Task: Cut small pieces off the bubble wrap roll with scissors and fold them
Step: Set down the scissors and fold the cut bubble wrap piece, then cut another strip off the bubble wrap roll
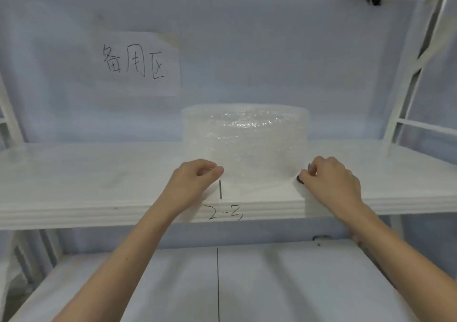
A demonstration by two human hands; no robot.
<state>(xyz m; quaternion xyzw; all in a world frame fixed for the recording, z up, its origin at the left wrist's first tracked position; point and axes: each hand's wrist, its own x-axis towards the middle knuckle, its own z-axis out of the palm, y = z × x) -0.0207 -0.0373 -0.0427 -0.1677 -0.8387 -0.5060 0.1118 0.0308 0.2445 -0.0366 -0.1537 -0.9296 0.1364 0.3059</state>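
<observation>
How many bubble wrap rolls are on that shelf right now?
1. A clear plastic bubble wrap roll stands upright mid-shelf, on the white shelf board, behind both hands. Anything hidden behind it can't be ruled out.

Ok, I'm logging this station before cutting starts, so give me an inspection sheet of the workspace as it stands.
Surface: white shelf board, a black line and "2-3" handwritten at its front edge.
Job's things: bubble wrap roll stands on end on the shelf; its loose sheet runs forward; no scissors seen.
Clutter: nothing seen.
Grips: left hand and right hand each pinch the sheet's front edge, one at either side.
Cables: nothing seen.
Surroundings: paper sign with handwritten characters on the back wall; white rack frame; lower shelf below.
</observation>
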